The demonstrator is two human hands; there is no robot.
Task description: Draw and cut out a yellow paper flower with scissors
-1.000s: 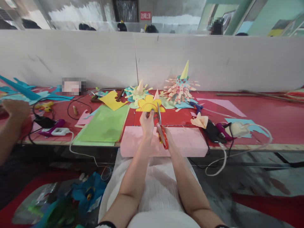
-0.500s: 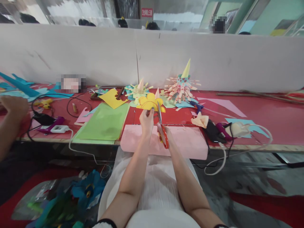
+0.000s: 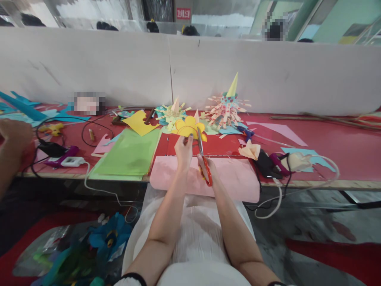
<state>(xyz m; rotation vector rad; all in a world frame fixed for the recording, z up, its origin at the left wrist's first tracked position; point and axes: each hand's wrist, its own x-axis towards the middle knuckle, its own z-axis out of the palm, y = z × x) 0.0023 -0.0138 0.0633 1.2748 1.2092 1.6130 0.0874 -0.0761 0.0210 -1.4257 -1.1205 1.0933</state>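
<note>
Scissors (image 3: 203, 153), one pair, are gripped by their red handles in the right hand (image 3: 205, 163) above the pink sheet (image 3: 235, 174); the blades point away from the body, probably to meet the paper's edge directly. The left hand (image 3: 184, 147) pinches the near edge of one yellow flower (image 3: 188, 126), raised just beyond the pink sheet, a hold that likely steadies it and leaves the right-hand petals free. Farther beyond the pink sheet, two fringed paper pieces (image 3: 229, 109) stand on the desk (image 3: 321, 137). Left of it lie one notched yellow sheet (image 3: 138, 123) and green paper (image 3: 127, 155), whose sheets I cannot count.
</note>
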